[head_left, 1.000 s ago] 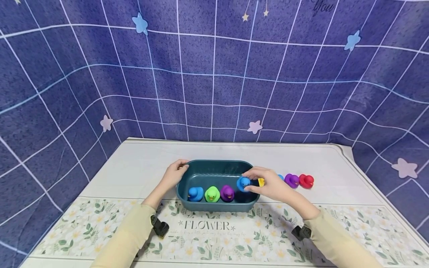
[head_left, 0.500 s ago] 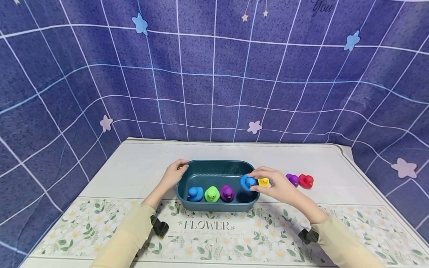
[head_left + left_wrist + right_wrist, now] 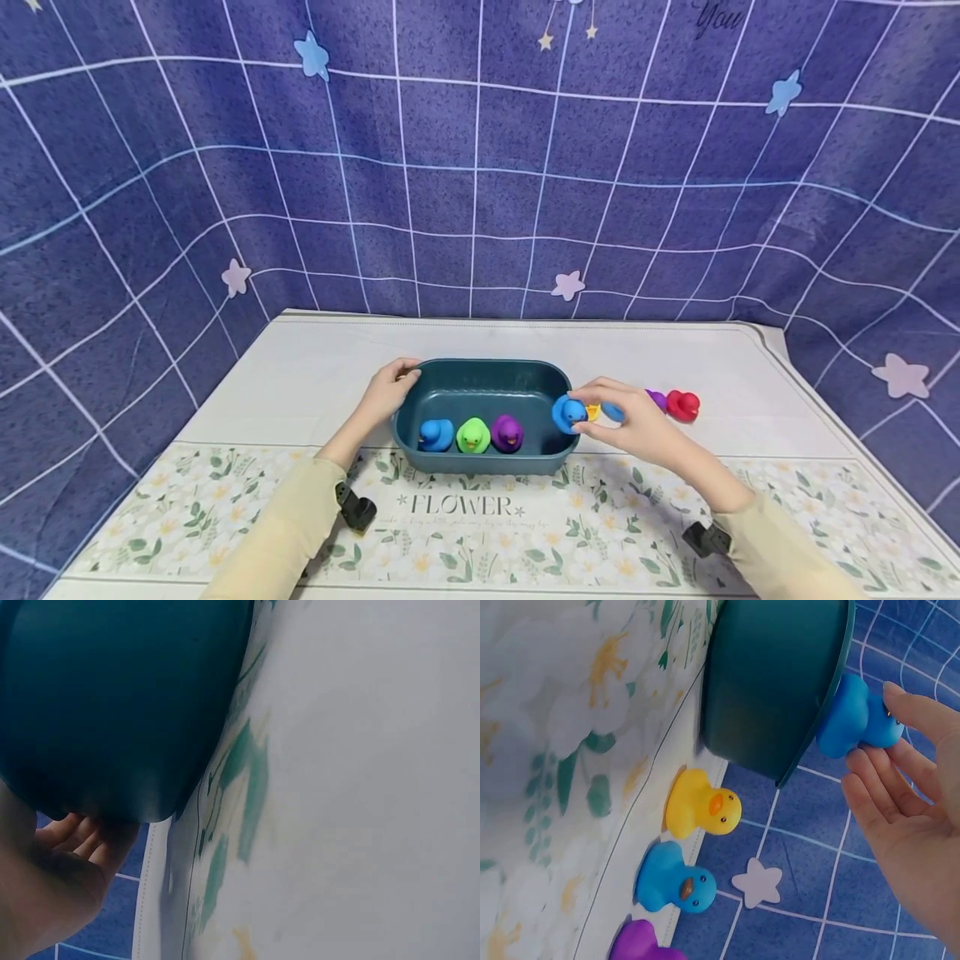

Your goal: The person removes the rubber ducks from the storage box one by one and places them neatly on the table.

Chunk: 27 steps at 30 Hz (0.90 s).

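A dark teal tub point(image 3: 487, 463) stands on the table. Inside it along the near wall sit a blue duck point(image 3: 436, 435), a green duck point(image 3: 474, 436) and a purple duck point(image 3: 507, 434). My left hand point(image 3: 388, 390) holds the tub's left end at the rim; in the left wrist view its fingers bend against the tub's far side. With thumb and fingertips my right hand point(image 3: 630, 423) pinches another blue rubber duck point(image 3: 844, 716) by its head. That duck is at the tub's right rim, raised level with it in the right wrist view.
Right of the tub, a row of ducks stands on the table: a yellow duck point(image 3: 697, 806), a blue duck point(image 3: 671, 879), a purple duck point(image 3: 639, 943) and a red duck point(image 3: 683, 406). My right hand partly covers them in the head view. A patterned curtain point(image 3: 480, 167) rises behind.
My right hand has moved right with the blue duck, from over the tub's inside to its right rim. My left hand, the tub and the ducks in it stay put.
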Tool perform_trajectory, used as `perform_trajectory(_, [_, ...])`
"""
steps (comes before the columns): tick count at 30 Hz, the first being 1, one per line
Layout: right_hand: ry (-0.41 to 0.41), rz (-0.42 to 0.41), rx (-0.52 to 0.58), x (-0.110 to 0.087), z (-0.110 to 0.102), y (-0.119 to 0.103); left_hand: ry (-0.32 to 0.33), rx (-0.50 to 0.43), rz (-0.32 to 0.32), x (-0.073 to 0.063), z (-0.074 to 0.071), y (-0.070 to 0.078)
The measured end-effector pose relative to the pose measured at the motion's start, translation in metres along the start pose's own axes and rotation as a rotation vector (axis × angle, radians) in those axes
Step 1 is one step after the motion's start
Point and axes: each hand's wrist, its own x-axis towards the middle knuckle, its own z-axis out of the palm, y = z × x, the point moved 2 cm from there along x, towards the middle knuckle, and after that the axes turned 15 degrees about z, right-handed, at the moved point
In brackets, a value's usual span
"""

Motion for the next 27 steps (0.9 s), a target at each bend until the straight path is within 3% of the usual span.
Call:
perform_trajectory(6, [0.018, 0.032, -0.010, -0.007, -0.007, 0.002, -0.003, 0.012, -0.005, -0.001, 0.000, -0.002])
perform_trajectory(21, [0.051, -0.026, -0.014, -0.015, -0.016, 0.010, 0.013, 0.008, -0.005, 0.000, 0.001, -0.001])
perform_trajectory(27, [0.047, 0.016, -0.038, -0.019, -0.018, 0.019, 0.009, 0.004, -0.007, 0.000, 0.000, 0.001])
